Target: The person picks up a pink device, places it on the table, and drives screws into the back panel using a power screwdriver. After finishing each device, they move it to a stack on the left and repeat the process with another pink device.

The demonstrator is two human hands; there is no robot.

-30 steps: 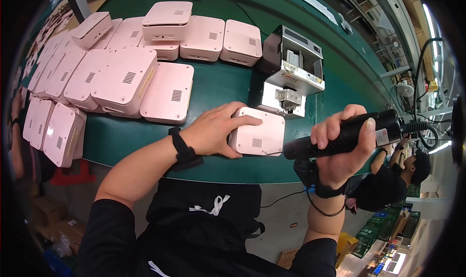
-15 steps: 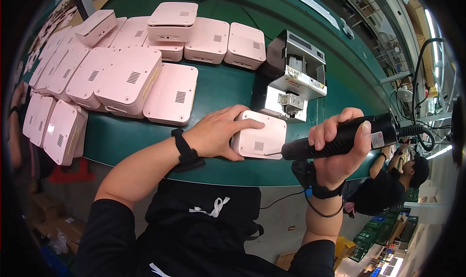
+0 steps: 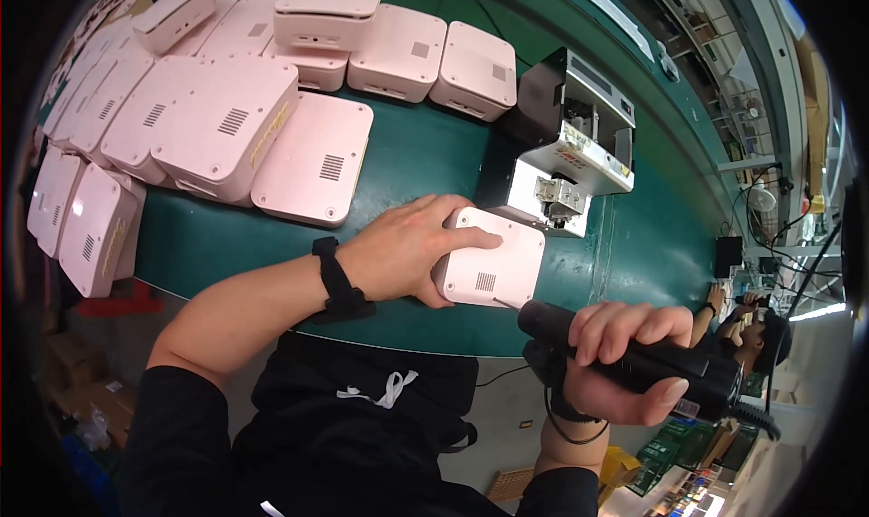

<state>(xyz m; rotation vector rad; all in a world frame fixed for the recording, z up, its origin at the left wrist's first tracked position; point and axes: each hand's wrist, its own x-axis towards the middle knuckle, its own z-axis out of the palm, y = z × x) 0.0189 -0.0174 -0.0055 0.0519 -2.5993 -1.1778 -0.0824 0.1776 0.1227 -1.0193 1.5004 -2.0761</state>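
Note:
A pale pink plastic box point(image 3: 502, 259) with rounded corners, a slotted vent and screw holes at its corners lies at the near edge of the green table. My left hand point(image 3: 412, 250) grips its left side, with the thumb across the top face. My right hand point(image 3: 625, 359) is wrapped round a black corded electric screwdriver point(image 3: 670, 363), tilted nearly level. The thin bit point(image 3: 513, 302) points left at the box's near edge, beside the vent; whether its tip touches the box I cannot tell.
Many similar pink boxes point(image 3: 312, 159) stand side by side and stacked across the left and back of the green table point(image 3: 412, 146). Just behind my box is a black and silver screw feeder machine point(image 3: 566, 146). Another person point(image 3: 760, 340) works at the far right.
The screwdriver's rear end has swung down toward me, and its bit has shifted left along the box. My left hand keeps its grip. The whole view has shifted slightly.

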